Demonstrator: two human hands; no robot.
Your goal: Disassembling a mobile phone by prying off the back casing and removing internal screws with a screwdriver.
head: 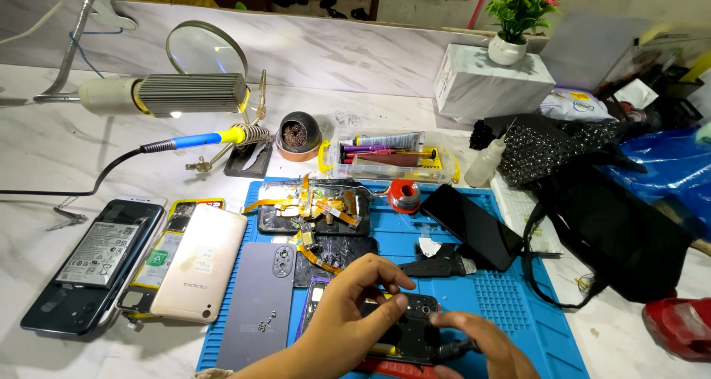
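Phone frame [404,327], black and opened, lies at the near edge of the blue mat [503,290], right of a grey back cover [255,305], and is judged to be mid-disassembly. It is pinched at its upper edge by the left hand [348,312], fingers curled together on it. A dark tool [452,347] is clamped in the right hand [481,342], wrist low; careful prying seems called for next.

White marble bench [44,149], blue mat [511,290]
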